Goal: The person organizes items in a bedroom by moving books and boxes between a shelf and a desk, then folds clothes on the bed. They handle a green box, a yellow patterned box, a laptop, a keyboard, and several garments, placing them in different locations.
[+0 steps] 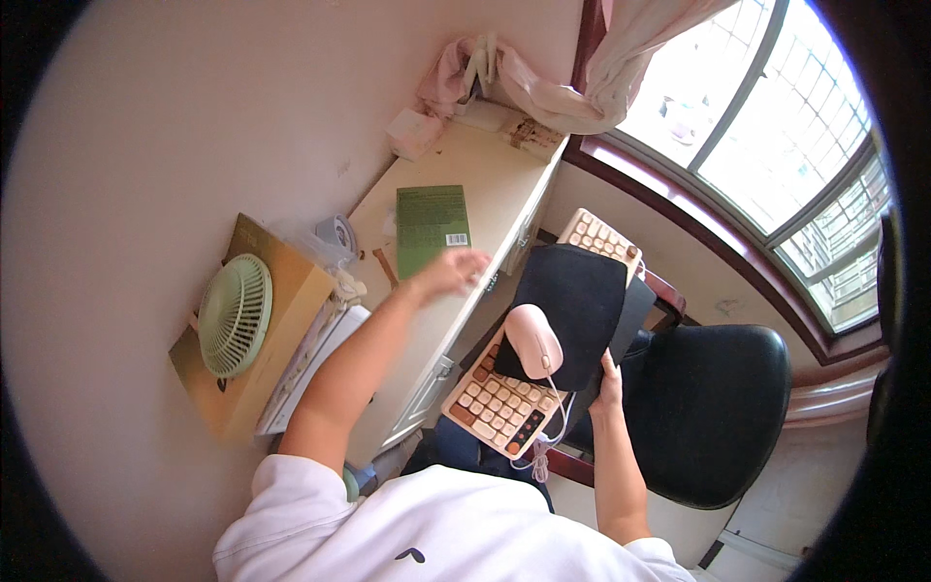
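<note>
My right hand (609, 385) grips the edge of a dark flat panel (634, 313), possibly a laptop or board. A cream keyboard (502, 407) with brown and orange keys lies on it, with a black mouse pad (582, 291) across its middle. On the pad rests a pink computer mouse (534, 340), its white cable (540, 462) hanging bundled below the keyboard. My left hand (454, 273), slightly blurred, hovers over the desk near its front edge, fingers apart and holding nothing. Beside it on the desk lies a green book (434, 218) with a printed code.
The cream desk (502, 167) runs along the wall. A green fan (236, 314) and cardboard box (298, 291) stand at left, near a roll of tape (336, 231). A tissue pack (414, 134) sits farther back. A black chair (713, 415) stands at right, below the window.
</note>
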A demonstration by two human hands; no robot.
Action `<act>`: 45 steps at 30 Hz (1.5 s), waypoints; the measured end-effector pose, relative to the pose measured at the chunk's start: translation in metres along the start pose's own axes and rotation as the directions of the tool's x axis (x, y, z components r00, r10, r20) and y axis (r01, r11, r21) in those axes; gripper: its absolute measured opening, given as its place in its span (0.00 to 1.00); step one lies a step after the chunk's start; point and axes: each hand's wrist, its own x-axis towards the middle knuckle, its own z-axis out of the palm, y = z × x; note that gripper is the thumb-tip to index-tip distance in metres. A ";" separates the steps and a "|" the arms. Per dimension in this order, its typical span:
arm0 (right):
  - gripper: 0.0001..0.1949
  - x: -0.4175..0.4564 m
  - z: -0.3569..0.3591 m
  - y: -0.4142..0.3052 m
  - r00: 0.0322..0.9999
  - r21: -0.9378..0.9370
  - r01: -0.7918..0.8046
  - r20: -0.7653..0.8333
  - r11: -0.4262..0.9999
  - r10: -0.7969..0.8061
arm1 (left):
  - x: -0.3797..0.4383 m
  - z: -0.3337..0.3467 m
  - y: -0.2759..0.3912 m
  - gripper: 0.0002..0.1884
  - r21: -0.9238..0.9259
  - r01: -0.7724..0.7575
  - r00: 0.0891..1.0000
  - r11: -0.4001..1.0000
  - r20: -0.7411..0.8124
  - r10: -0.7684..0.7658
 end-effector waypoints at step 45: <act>0.18 0.038 -0.025 0.034 0.997 0.138 -0.025 0.069 0.990 0.015 | -0.030 -0.164 0.034 0.27 -0.373 0.053 0.940 0.926 -0.294 -0.172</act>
